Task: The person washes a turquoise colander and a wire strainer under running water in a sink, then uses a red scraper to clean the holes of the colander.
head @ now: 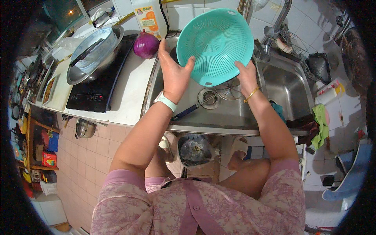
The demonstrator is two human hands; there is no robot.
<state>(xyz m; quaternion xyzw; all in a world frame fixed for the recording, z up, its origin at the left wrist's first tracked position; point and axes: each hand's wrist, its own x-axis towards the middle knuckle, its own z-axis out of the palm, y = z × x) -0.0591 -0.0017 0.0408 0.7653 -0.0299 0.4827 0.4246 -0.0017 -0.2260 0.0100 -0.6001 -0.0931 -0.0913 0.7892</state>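
A turquoise plastic colander [216, 44] is raised over the left sink basin, tilted so that its slotted inside faces me. My right hand [247, 75] grips its near right rim, thumb inside and the other fingers hidden behind. At the left rim is my left hand [176, 73], its thumb over the edge and its index finger stretched up beside a red onion [146, 44]. The other left fingers are mostly out of sight. Below the colander, a wire skimmer with a dark blue handle [186, 113] lies in the steel sink [232, 113], across the drain.
Left of the sink, a black induction cooktop [88, 97] carries a metal basin [77, 79] with patterned bowls and a black-handled utensil. A large bottle [151, 17] stands behind the onion. Cloths [320, 126] hang at the right edge. A lined bin [195, 149] sits below.
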